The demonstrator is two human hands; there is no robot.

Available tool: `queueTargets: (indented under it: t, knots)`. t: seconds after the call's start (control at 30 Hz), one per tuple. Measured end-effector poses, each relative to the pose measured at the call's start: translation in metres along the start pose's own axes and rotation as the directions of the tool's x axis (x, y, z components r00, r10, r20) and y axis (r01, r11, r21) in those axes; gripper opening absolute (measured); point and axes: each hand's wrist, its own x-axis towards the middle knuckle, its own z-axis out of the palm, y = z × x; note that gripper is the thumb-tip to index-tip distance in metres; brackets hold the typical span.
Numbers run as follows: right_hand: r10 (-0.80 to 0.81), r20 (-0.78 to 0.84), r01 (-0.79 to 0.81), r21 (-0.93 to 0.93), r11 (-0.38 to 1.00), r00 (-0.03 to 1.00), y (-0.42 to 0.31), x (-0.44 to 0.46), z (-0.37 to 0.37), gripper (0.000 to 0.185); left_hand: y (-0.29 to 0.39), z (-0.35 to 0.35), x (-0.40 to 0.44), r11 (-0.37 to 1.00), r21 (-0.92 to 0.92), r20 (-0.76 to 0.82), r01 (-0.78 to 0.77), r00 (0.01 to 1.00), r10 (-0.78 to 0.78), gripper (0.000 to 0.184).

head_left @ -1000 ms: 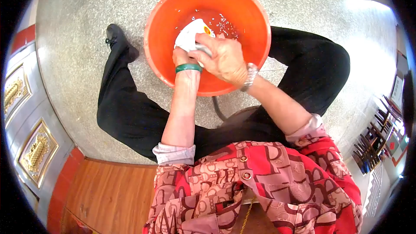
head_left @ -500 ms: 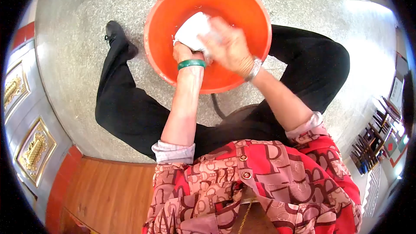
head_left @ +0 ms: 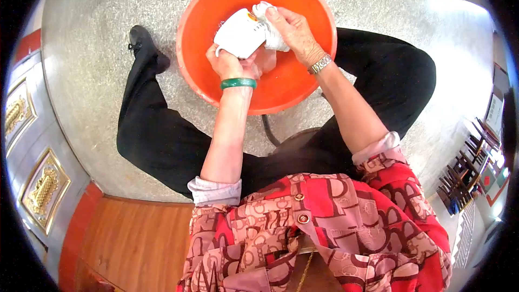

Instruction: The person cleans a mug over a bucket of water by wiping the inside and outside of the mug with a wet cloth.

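Over the orange basin, my left hand is closed on a white cup-like container with a small yellow-orange mark near its upper edge. The container is tilted. My right hand grips a white cloth, which lies against the container's right side. Something pale and translucent shows below the container, too unclear to name. A green bangle circles my left wrist, and a metal watch is on my right wrist.
Black-trousered legs lie on both sides of the basin on the speckled floor. A dark hose-like piece shows below the basin. Ornate panels stand at the left, above wooden boards. Dark stacked furniture is at the right.
My right hand has moved up and right from the lower part of the container to its right side. The white cloth now shows in it, and the container has turned in my left hand.
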Motion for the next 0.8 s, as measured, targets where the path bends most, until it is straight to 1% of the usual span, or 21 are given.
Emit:
queueTargets:
  t: [0.03, 0.07, 0.1, 0.17, 0.2, 0.23, 0.27, 0.3, 0.33, 0.37, 0.43, 0.47, 0.5, 0.53, 0.57, 0.6, 0.63, 0.7, 0.73, 0.8]
  knots:
    - [0.078, 0.025, -0.077, -0.033, 0.996, 0.997, -0.001, 0.001, -0.001, 0.028, -0.003, 0.002, -0.002, 0.997, 0.026, -0.124, -0.068, 0.990, 0.071, 0.030]
    - [0.018, 0.033, -0.016, -0.072, 0.997, 0.999, 0.000, 0.002, 0.001, 0.030, -0.005, 0.004, -0.002, 0.989, 0.058, -0.241, -0.135, 0.960, 0.145, 0.030]
    - [0.017, 0.032, -0.015, -0.071, 0.997, 0.999, 0.002, 0.002, -0.001, 0.030, -0.005, 0.003, -0.003, 0.989, 0.059, -0.239, -0.135, 0.960, 0.145, 0.030]
    - [0.125, 0.032, -0.123, -0.074, 0.990, 0.992, 0.005, 0.004, -0.005, 0.029, 0.003, -0.002, -0.009, 0.919, 0.272, -0.043, -0.286, 0.950, 0.308, 0.030]
    - [0.126, 0.035, -0.124, -0.071, 0.990, 0.991, 0.006, 0.005, -0.006, 0.029, 0.006, -0.004, -0.011, 0.909, 0.338, -0.010, -0.245, 0.965, 0.264, 0.031]
    - [0.148, 0.032, -0.147, -0.008, 0.989, 0.989, 0.005, 0.005, -0.006, 0.029, 0.009, -0.003, -0.015, 0.907, 0.341, -0.012, -0.247, 0.964, 0.267, 0.031]
    - [0.169, 0.030, -0.171, 0.054, 0.984, 0.985, 0.004, 0.006, -0.007, 0.028, 0.011, -0.001, -0.018, 0.895, 0.377, 0.021, -0.239, 0.968, 0.250, 0.031]
    - [0.169, 0.031, -0.171, 0.057, 0.984, 0.985, 0.005, 0.008, -0.009, 0.028, 0.013, 0.000, -0.021, 0.881, 0.413, 0.056, -0.232, 0.972, 0.230, 0.031]
    - [0.168, 0.052, -0.172, 0.075, 0.982, 0.984, 0.005, 0.011, -0.012, 0.028, 0.015, -0.002, -0.022, 0.867, 0.434, 0.125, -0.243, 0.970, 0.209, 0.032]
    - [0.167, 0.073, -0.174, 0.093, 0.980, 0.983, 0.005, 0.013, -0.014, 0.028, 0.016, -0.005, -0.023, 0.865, 0.438, 0.127, -0.243, 0.970, 0.209, 0.032]
    - [0.154, 0.064, -0.160, 0.096, 0.982, 0.986, 0.004, 0.014, -0.015, 0.028, 0.019, -0.011, -0.027, 0.929, 0.335, 0.328, -0.155, 0.944, 0.040, 0.032]
    - [0.117, 0.078, -0.123, 0.080, 0.989, 0.990, 0.000, 0.013, -0.014, 0.027, 0.022, -0.013, -0.028, 0.934, 0.348, 0.354, -0.080, 0.934, -0.053, 0.032]
    - [0.080, 0.092, -0.086, 0.063, 0.994, 0.993, -0.002, 0.013, -0.013, 0.026, 0.024, -0.013, -0.028, 0.934, 0.349, 0.356, -0.080, 0.933, -0.053, 0.032]
    - [0.078, 0.090, -0.084, 0.063, 0.994, 0.993, -0.003, 0.013, -0.013, 0.026, 0.026, -0.012, -0.028, 0.877, 0.481, 0.309, -0.013, 0.938, -0.155, 0.034]
    - [0.088, 0.110, -0.089, 0.012, 0.996, 0.990, -0.004, 0.012, -0.012, 0.026, 0.027, -0.011, -0.028, 0.799, 0.599, 0.247, 0.055, 0.936, -0.250, 0.038]
    - [0.098, 0.129, -0.093, -0.041, 0.995, 0.987, -0.003, 0.012, -0.012, 0.026, 0.025, -0.008, -0.031, 0.764, 0.640, 0.179, 0.081, 0.951, -0.251, 0.044]
    - [0.098, 0.130, -0.094, -0.040, 0.995, 0.987, 0.000, 0.014, -0.012, 0.026, 0.024, -0.008, -0.031, 0.764, 0.640, 0.179, 0.081, 0.952, -0.250, 0.044]
    - [0.001, 0.038, 0.005, -0.149, 0.989, 0.999, 0.006, 0.018, -0.013, 0.032, 0.024, -0.007, -0.031, 0.867, 0.461, 0.164, 0.189, 0.942, -0.292, 0.031]
    - [0.002, 0.035, 0.003, -0.150, 0.989, 0.999, 0.001, 0.016, -0.012, 0.032, 0.022, -0.007, -0.031, 0.866, 0.461, 0.164, 0.191, 0.941, -0.295, 0.031]
    - [-0.111, -0.023, 0.103, -0.222, 0.970, 0.994, -0.009, 0.009, -0.010, 0.032, 0.019, -0.007, -0.027, 0.921, 0.358, 0.228, 0.156, 0.942, -0.248, 0.025]
